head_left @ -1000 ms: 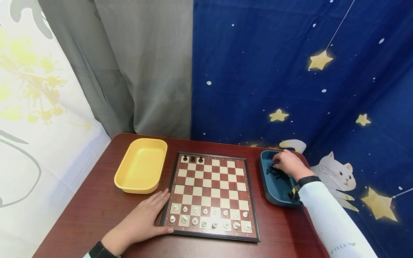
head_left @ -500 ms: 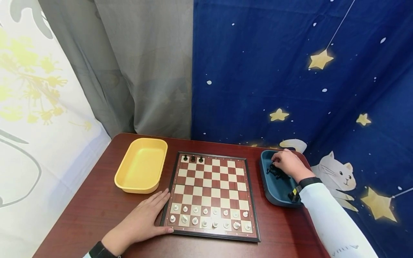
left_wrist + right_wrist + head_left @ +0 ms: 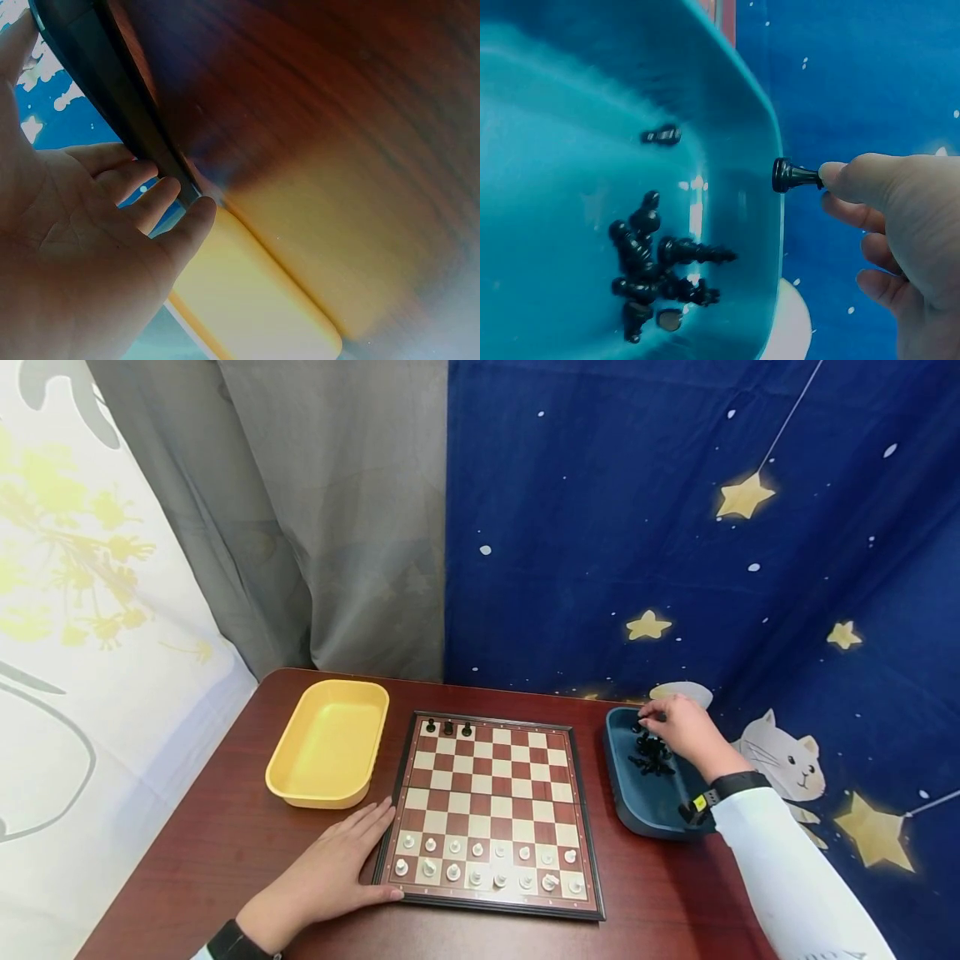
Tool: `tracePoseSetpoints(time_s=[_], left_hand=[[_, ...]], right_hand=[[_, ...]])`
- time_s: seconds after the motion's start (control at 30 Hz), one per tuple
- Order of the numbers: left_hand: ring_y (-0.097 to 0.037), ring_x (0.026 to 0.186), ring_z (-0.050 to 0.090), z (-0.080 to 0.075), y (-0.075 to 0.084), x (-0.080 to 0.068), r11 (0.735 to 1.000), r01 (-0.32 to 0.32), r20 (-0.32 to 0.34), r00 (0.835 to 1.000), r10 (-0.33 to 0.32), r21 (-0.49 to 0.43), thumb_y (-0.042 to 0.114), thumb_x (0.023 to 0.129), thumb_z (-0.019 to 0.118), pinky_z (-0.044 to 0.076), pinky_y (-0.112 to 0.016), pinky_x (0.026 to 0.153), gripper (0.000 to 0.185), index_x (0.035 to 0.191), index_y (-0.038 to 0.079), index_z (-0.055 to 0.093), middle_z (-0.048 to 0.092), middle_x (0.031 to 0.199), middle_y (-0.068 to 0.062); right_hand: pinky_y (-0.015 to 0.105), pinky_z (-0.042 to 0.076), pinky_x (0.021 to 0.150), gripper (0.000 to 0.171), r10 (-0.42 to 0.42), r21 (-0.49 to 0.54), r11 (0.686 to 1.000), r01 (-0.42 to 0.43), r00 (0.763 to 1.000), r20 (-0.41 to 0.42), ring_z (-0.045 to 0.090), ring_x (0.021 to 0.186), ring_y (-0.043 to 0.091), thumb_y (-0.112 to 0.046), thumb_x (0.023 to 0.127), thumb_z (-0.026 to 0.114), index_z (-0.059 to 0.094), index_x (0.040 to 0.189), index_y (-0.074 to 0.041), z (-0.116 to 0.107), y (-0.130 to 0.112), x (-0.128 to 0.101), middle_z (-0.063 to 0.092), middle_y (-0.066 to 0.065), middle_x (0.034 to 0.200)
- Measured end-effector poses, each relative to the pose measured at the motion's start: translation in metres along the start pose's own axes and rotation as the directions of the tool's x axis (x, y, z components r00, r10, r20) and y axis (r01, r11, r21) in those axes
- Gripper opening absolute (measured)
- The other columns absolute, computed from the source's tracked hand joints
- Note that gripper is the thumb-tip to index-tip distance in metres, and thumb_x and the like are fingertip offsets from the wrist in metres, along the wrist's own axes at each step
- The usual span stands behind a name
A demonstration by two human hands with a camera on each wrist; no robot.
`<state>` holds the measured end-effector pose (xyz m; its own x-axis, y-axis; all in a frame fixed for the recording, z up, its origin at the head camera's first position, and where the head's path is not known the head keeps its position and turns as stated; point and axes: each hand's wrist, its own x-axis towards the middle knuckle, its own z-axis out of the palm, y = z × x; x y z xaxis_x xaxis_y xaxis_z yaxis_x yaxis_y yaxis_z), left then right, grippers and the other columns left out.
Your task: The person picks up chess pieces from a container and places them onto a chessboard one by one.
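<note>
The right hand (image 3: 900, 225) pinches a black chess piece (image 3: 793, 176) at its fingertips, over the far rim of the blue tray (image 3: 769, 150) at the surface's right edge. The piece's long axis points from the grip toward the tray, base outward. The chessboard (image 3: 489, 810) lies to the left, its far row holding three black pieces (image 3: 447, 727). The left hand (image 3: 330, 872) rests flat, fingers spread, apparently touching the board's near-left edge
</note>
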<state>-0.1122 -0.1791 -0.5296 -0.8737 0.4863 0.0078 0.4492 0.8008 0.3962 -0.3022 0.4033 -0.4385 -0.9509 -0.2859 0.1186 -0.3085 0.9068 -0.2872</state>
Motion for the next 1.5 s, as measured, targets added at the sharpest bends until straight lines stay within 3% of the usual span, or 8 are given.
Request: tracePoseSetpoints(time_s=[0.23,0.6,0.97,1.23,1.5], left_hand=[[-0.042,0.159,0.041,-0.001,0.000,0.000,1.000,0.007,0.004,1.000,-0.007,-0.008,0.084,0.088,0.072,0.042,-0.066,0.122,0.117,0.168,0.003,0.045,0.041,0.175,-0.015],[-0.041,0.159,0.041,-0.001,0.000,0.000,1.000,0.007,0.005,1.000,-0.007,0.000,0.084,0.088,0.073,0.042,-0.065,0.122,0.117,0.167,0.003,0.045,0.041,0.175,-0.015],[-0.040,0.160,0.040,-0.001,0.000,0.000,1.000,0.006,0.010,1.000,-0.006,-0.001,0.084,0.089,0.072,0.042,-0.065,0.122,0.117,0.168,0.003,0.045,0.040,0.176,-0.014],[-0.041,0.160,0.039,0.000,0.000,0.000,1.000,0.008,0.010,1.000,-0.008,-0.001,0.085,0.089,0.071,0.042,-0.066,0.122,0.117,0.168,0.003,0.045,0.039,0.176,-0.014],[-0.042,0.159,0.040,0.001,0.000,0.000,1.000,0.001,0.003,1.000,-0.001,0.001,0.083,0.089,0.072,0.042,-0.066,0.121,0.116,0.167,0.002,0.045,0.040,0.175,-0.015]], right_hand=[[0.053,0.052,0.085,0.012,-0.054,-0.016,0.998,0.054,0.998,-0.015,0.063,0.096,0.033,-0.004,0.102,0.076,0.083,0.112,0.001,-0.004,-0.024,0.007,0.078,0.013,0.103],[0.043,0.052,0.077,0.011,-0.126,-0.052,0.990,0.128,0.991,0.040,0.056,0.092,0.025,-0.010,0.102,0.079,0.085,0.111,-0.006,0.019,-0.072,0.041,0.080,0.008,0.106],[0.042,0.054,0.081,0.013,-0.280,-0.049,0.957,0.287,0.954,0.109,0.058,0.097,0.023,-0.012,0.102,0.081,0.085,0.114,-0.009,0.053,-0.136,0.073,0.079,0.004,0.111],[0.038,0.055,0.085,0.013,-0.330,-0.016,0.941,0.337,0.931,0.156,0.059,0.101,0.021,-0.013,0.104,0.079,0.085,0.116,-0.011,0.073,-0.174,0.089,0.079,0.003,0.113],[0.036,0.055,0.085,0.011,-0.374,-0.012,0.925,0.380,0.916,0.145,0.058,0.098,0.020,-0.013,0.102,0.082,0.086,0.113,-0.011,0.089,-0.199,0.099,0.080,0.002,0.111]])
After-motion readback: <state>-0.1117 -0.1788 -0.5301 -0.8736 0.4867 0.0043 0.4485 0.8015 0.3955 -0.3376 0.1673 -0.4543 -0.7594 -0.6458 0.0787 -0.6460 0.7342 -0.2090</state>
